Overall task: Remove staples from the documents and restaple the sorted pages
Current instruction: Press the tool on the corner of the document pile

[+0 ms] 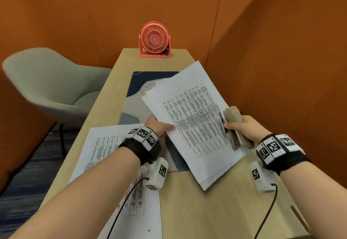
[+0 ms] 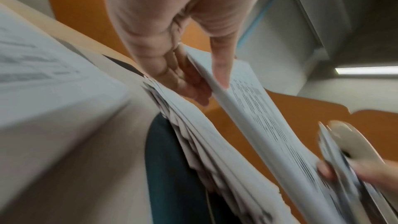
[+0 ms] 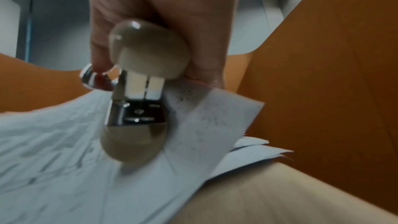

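Left hand (image 1: 158, 127) pinches the lifted sheaf (image 1: 191, 118) at nine o'clock to steady it — right hand (image 1: 242, 129), grip wrapped round the stapler (image 1: 232, 124), bites the three o'clock edge.

Light wooden table (image 1: 197, 205), patterned desk mat (image 1: 131, 96), printed sheet (image 1: 105, 156), red fan (image 1: 154, 40)
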